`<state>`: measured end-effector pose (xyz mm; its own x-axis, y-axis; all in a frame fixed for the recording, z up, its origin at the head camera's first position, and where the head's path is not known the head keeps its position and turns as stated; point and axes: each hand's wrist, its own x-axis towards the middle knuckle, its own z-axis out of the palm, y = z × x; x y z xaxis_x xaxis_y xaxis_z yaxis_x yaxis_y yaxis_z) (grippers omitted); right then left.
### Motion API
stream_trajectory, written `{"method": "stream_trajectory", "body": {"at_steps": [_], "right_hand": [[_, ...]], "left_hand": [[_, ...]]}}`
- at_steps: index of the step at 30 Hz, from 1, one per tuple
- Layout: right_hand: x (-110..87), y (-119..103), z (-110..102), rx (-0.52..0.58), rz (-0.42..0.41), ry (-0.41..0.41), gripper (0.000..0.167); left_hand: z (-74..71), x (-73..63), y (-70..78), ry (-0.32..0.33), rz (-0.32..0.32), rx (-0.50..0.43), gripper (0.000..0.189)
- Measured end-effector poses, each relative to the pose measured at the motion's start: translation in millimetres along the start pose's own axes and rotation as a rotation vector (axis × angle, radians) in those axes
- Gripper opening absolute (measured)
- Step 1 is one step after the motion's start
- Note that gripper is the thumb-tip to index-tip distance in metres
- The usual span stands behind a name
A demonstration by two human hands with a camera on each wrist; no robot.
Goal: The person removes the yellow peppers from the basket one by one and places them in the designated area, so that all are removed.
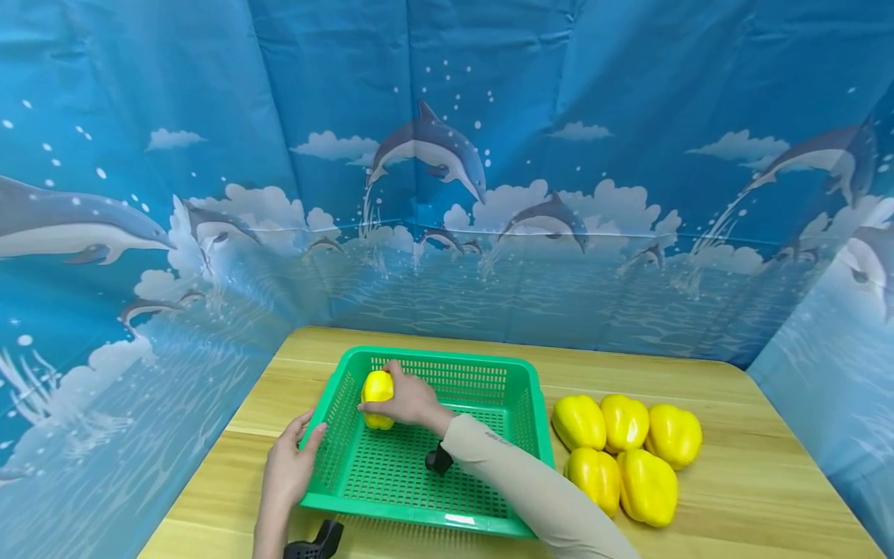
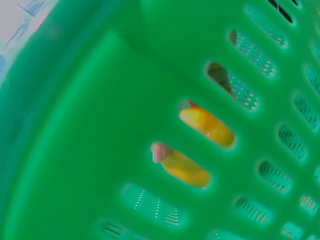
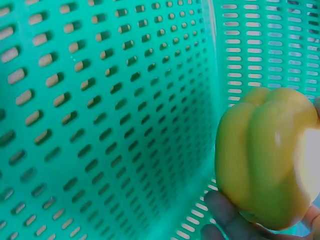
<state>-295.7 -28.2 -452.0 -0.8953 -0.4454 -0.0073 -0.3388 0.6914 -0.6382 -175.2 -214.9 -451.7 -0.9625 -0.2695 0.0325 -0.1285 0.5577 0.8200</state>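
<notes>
A yellow bell pepper (image 1: pixel 378 386) is inside the green plastic basket (image 1: pixel 419 522), near its left wall. My right hand (image 1: pixel 412 400) reaches across the basket and holds this pepper between thumb and fingers. In the right wrist view the pepper (image 3: pixel 265 155) shows up close, with fingertips (image 3: pixel 220 205) curled under its lower end. At the basket's left rim, my left hand (image 1: pixel 289 466) grips the edge, thumb over the top. Slots in the basket wall (image 2: pixel 100 120) fill the left wrist view, and the yellow pepper (image 2: pixel 207 127) shows through two of them.
Several more yellow bell peppers (image 1: pixel 604 425) sit in a cluster on the wooden table (image 1: pixel 754 458), right of the basket. A blue curtain (image 1: pixel 447 295) printed with dolphins hangs behind the table and along both sides.
</notes>
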Motion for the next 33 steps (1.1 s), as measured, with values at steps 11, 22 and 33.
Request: {"method": "stream_trajectory", "body": {"at_steps": [11, 22, 33], "right_hand": [[-14.1, -3, -21, 0.062, -0.057, 0.014, 0.080], [-31.1, -11, -34, 0.066, -0.120, 0.012, 0.071], [-61.6, -12, -68, 0.110, -0.178, 0.062, 0.066]], "left_hand": [[0.1, -0.8, -0.1, -0.002, 0.008, 0.000, 0.055], [-1.4, -1.5, 0.4, -0.003, 0.002, 0.002, 0.053], [-2.6, -0.4, 0.0, -0.014, 0.004, 0.003, 0.053]]}}
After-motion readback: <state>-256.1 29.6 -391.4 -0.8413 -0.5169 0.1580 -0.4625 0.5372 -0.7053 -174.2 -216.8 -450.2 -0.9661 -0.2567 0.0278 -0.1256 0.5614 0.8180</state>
